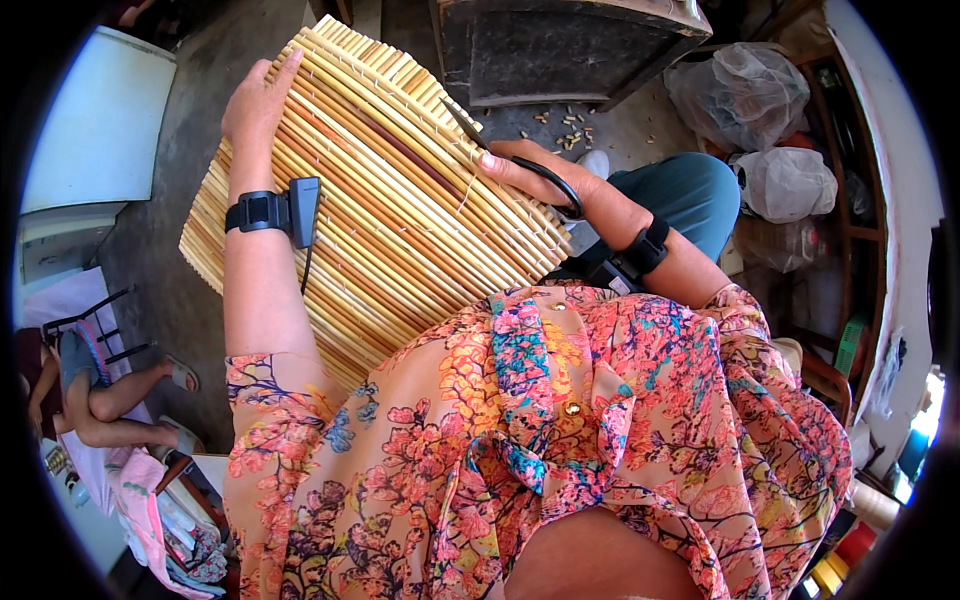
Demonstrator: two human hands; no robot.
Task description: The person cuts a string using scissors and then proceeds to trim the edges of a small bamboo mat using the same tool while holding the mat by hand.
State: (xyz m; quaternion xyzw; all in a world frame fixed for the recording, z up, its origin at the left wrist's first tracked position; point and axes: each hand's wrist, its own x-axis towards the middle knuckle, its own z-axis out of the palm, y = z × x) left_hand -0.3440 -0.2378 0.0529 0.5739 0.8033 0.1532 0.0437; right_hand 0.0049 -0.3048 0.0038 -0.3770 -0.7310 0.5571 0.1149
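Across my lap lies a mat of thin tan and brown sticks [380,200], tied in rows with pale string. The far part of it is folded over or layered along the top edge. My left hand [258,108] grips the mat's far left edge, thumb on top and the other fingers partly hidden. At the right edge, my right hand [535,172] is closed around scissors [463,122] with a black handle loop. Their dark blades point up and left over the mat's edge, and my right thumb presses near the sticks. Whether the blades touch a string I cannot tell.
A dark wooden cabinet [570,50] stands just beyond the mat. Short stick offcuts [573,133] litter the floor beside it. Plastic bags [745,95] fill the right side by a shelf. Another person [115,400] sits at the far left, near a white cabinet [95,120].
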